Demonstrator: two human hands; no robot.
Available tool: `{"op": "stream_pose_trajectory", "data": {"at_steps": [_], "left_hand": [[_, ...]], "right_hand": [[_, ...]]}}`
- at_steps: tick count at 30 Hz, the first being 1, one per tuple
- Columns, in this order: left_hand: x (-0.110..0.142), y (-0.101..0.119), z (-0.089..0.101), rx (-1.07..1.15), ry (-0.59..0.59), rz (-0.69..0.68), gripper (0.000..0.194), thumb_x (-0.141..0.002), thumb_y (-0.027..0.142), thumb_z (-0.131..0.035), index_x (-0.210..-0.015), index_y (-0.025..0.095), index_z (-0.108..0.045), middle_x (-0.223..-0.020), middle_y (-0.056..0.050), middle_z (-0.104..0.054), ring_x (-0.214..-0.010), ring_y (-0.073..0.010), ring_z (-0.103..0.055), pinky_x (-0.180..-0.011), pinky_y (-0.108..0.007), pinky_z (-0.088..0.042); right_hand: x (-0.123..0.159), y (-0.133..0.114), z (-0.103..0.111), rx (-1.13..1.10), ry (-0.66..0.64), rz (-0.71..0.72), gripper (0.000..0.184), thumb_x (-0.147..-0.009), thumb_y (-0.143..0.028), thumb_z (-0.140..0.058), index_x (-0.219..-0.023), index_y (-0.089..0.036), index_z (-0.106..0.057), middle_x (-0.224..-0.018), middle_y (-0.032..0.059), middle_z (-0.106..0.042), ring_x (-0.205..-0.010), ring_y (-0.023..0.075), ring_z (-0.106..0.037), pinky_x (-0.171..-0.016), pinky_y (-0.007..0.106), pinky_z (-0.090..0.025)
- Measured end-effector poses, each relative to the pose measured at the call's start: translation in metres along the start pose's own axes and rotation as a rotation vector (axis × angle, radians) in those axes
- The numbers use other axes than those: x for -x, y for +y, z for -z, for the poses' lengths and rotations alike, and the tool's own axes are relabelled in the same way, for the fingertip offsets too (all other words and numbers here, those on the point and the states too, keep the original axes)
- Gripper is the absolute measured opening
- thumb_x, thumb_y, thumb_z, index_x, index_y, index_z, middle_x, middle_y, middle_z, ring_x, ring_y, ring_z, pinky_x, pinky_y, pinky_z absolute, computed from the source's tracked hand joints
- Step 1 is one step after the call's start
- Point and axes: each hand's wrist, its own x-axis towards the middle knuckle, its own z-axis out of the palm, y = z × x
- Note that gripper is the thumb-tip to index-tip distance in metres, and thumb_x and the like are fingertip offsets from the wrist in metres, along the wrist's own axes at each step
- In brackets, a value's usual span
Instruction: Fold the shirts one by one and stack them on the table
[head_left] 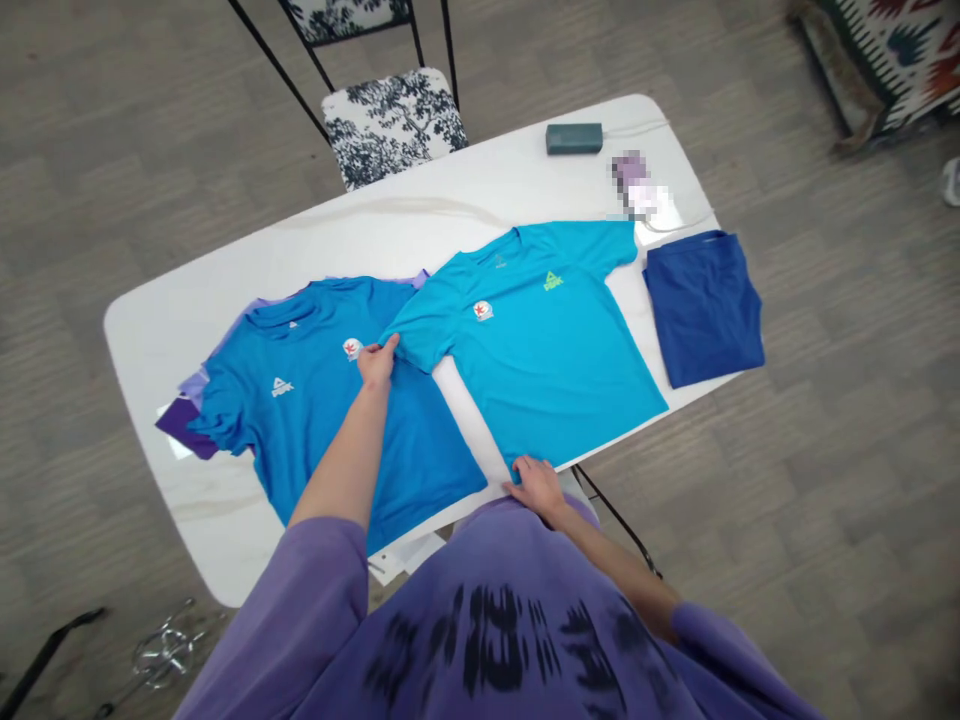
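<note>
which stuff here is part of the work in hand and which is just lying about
Being worked on, or likely part of it:
- light blue shirt, left hand pinching a sleeve, right hand at the hem corner
- darker blue shirt, partly under that sleeve
- folded navy garment

Apparently just about:
- dark green box
- blurred-out item
- patterned chair

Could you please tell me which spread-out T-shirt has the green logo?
The light-blue T-shirt, held at the sleeve by the left hand; the darker blue T-shirt has a white logo instead.
</note>
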Motion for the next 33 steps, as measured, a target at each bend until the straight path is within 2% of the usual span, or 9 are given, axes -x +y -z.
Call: {"op": "stream_pose_trajectory", "data": {"at_steps": [3, 8, 11, 14, 19, 21, 24, 29, 33], "left_hand": [[0.002, 0.003, 0.001, 0.041, -0.046, 0.117, 0.041, -0.096, 0.050, -0.092, -0.106, 0.016, -0.069, -0.089, -0.003, -0.069, -0.088, -0.0195, -0.065, -0.082, -0.034, -0.063], [0.013, 0.010, 0.001, 0.094, -0.104, 0.004, 0.044, -0.101, 0.050, -0.083, -0.125, 0.017, -0.069, -0.111, -0.007, -0.077, -0.097, -0.0182, -0.071, -0.085, -0.030, -0.066], [0.025, 0.020, -0.001, 0.161, -0.125, -0.084, 0.051, -0.095, 0.060, -0.087, -0.122, 0.021, -0.068, -0.116, -0.009, -0.079, -0.102, -0.0217, -0.076, -0.082, -0.032, -0.068], [0.037, 0.042, -0.007, 0.253, -0.090, -0.142, 0.045, -0.093, 0.058, -0.087, -0.116, 0.025, -0.067, -0.114, -0.007, -0.079, -0.102, -0.0230, -0.078, -0.078, -0.032, -0.068], [0.051, 0.107, -0.037, 0.383, -0.162, -0.129, 0.044, -0.090, 0.058, -0.086, -0.109, 0.025, -0.063, -0.091, 0.001, -0.074, -0.075, -0.0138, -0.070, -0.070, -0.024, -0.064], [0.054, 0.138, -0.060, 0.396, -0.232, -0.142, 0.047, -0.088, 0.060, -0.088, -0.105, 0.025, -0.062, -0.086, 0.003, -0.072, -0.070, -0.0124, -0.068, -0.070, -0.024, -0.064], [0.057, 0.184, -0.111, 0.371, -0.320, -0.173, 0.043, -0.090, 0.056, -0.089, -0.104, 0.024, -0.063, -0.085, 0.001, -0.074, -0.071, -0.0149, -0.073, -0.069, -0.025, -0.065], [0.061, 0.247, -0.220, 0.233, -0.384, -0.189, 0.036, -0.094, 0.049, -0.086, -0.108, 0.023, -0.065, -0.084, -0.002, -0.074, -0.086, -0.0233, -0.082, -0.069, -0.028, -0.065], [0.068, 0.277, -0.305, 0.137, -0.448, -0.176, 0.040, -0.095, 0.049, -0.089, -0.112, 0.023, -0.063, -0.092, -0.004, -0.077, -0.102, -0.0284, -0.085, -0.082, -0.035, -0.069]], "right_hand": [[0.005, -0.010, -0.016, -0.002, 0.053, -0.057, 0.020, -0.103, -0.056, -0.068, -0.119, -0.046, -0.073, -0.125, 0.0026, -0.084, -0.117, 0.0369, -0.081, -0.100, 0.054, -0.056], [0.014, -0.009, -0.025, -0.037, 0.152, -0.093, 0.010, -0.108, -0.039, -0.063, -0.111, -0.040, -0.072, -0.118, 0.0023, -0.082, -0.114, 0.0320, -0.075, -0.096, 0.045, -0.052], [0.023, -0.003, -0.023, -0.073, 0.208, -0.083, 0.013, -0.110, -0.028, -0.059, -0.110, -0.031, -0.072, -0.117, 0.0074, -0.082, -0.114, 0.0314, -0.072, -0.098, 0.043, -0.049], [0.036, 0.007, -0.015, -0.126, 0.252, -0.045, 0.012, -0.113, -0.027, -0.060, -0.114, -0.028, -0.072, -0.117, 0.0082, -0.082, -0.113, 0.0292, -0.070, -0.100, 0.040, -0.047], [0.059, 0.041, 0.015, -0.232, 0.292, 0.043, 0.025, -0.118, -0.024, -0.054, -0.130, -0.031, -0.075, -0.126, 0.0058, -0.083, -0.117, 0.0262, -0.073, -0.105, 0.038, -0.051], [0.065, 0.059, 0.029, -0.283, 0.300, 0.070, 0.033, -0.119, -0.023, -0.050, -0.136, -0.033, -0.076, -0.130, 0.0068, -0.081, -0.119, 0.0262, -0.074, -0.108, 0.039, -0.054], [0.068, 0.086, 0.045, -0.408, 0.337, 0.080, 0.037, -0.120, -0.025, -0.048, -0.138, -0.035, -0.080, -0.133, 0.0087, -0.079, -0.122, 0.0271, -0.076, -0.110, 0.042, -0.060], [0.067, 0.132, 0.058, -0.525, 0.432, 0.043, 0.039, -0.119, -0.026, -0.052, -0.142, -0.037, -0.082, -0.137, 0.0097, -0.077, -0.125, 0.0288, -0.077, -0.110, 0.047, -0.064], [0.061, 0.168, 0.062, -0.590, 0.483, -0.019, 0.042, -0.118, -0.027, -0.052, -0.146, -0.038, -0.081, -0.136, 0.0102, -0.076, -0.126, 0.0285, -0.078, -0.112, 0.049, -0.065]]}}
